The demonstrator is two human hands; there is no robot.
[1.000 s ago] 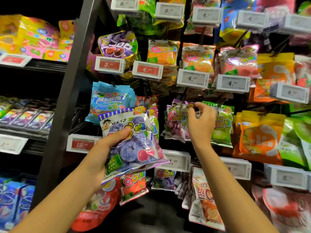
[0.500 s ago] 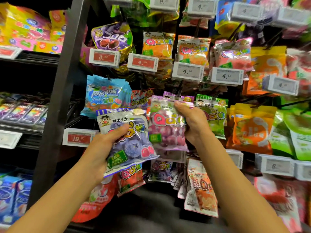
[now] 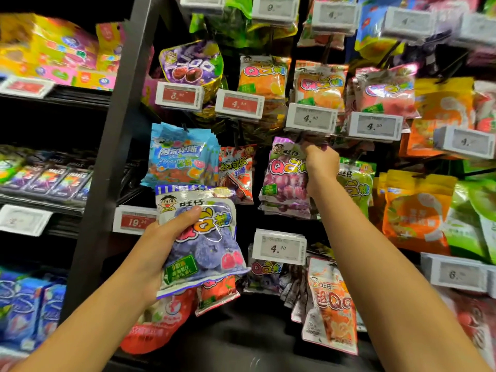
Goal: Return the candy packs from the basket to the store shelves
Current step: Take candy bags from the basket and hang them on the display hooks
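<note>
The right hand (image 3: 320, 167) is now raised to the top of the purple pack (image 3: 287, 178), fingers curled round its upper right corner just under a white price tag (image 3: 311, 119). Half a second ago this hand held the same pack lower, out in front of the display beside the left hand; a second ago it was reaching in among the hanging packs. The pack has gone up and back, so it now sits flat at the front of a stack of like purple packs. Whether its hole is already on the hook cannot be told, since the hand and tag hide that spot. My reading is that this pack is being hung and is nearly returned.

The left hand (image 3: 161, 251) has hardly moved: it grips the blue pack (image 3: 204, 237) by its left side, thumb across the front, held low and left of the right hand, clear of the shelf. That one is still to go back.

Just right of the right hand hang green packs (image 3: 354, 186). Above the left hand hangs a light-blue pack (image 3: 179, 157). The basket is not in view.
</note>
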